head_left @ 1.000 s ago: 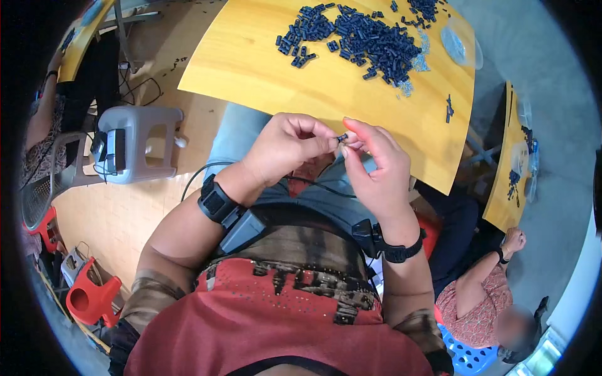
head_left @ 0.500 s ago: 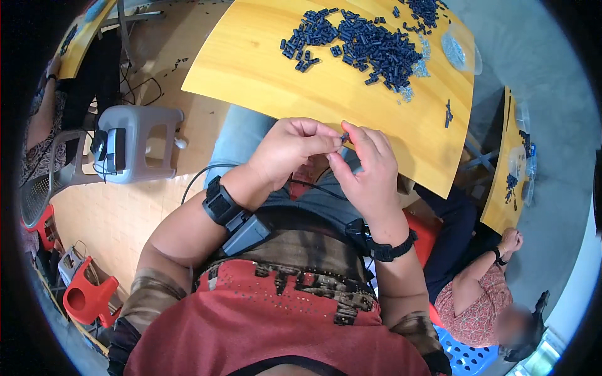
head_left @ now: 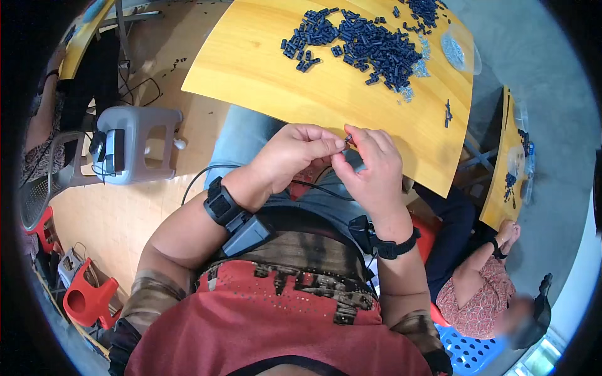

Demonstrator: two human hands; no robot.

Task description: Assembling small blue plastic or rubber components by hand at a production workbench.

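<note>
A small black plastic part [head_left: 347,138] is pinched between my fingertips just past the table's near edge. My left hand [head_left: 295,153] grips it from the left, thumb against index finger. From the other side my right hand [head_left: 376,169] closes thumb and fingers round the same part. Fingers cover most of it, so its full shape is hidden. Farther off on the table lies a heap of similar short black plastic parts [head_left: 379,53], with small silvery pieces [head_left: 406,94] scattered along its right side.
The yellow wooden table [head_left: 251,75] carries a clear tray [head_left: 453,51] of silvery pieces and a lone black part [head_left: 448,114]. A grey stool [head_left: 138,119] stands left, a red stool [head_left: 88,294] lower left. A co-worker [head_left: 476,294] sits at right beside another table.
Both my hands have shifted slightly down and right with the black part between them. The co-worker at right has moved their hands and head a little.
</note>
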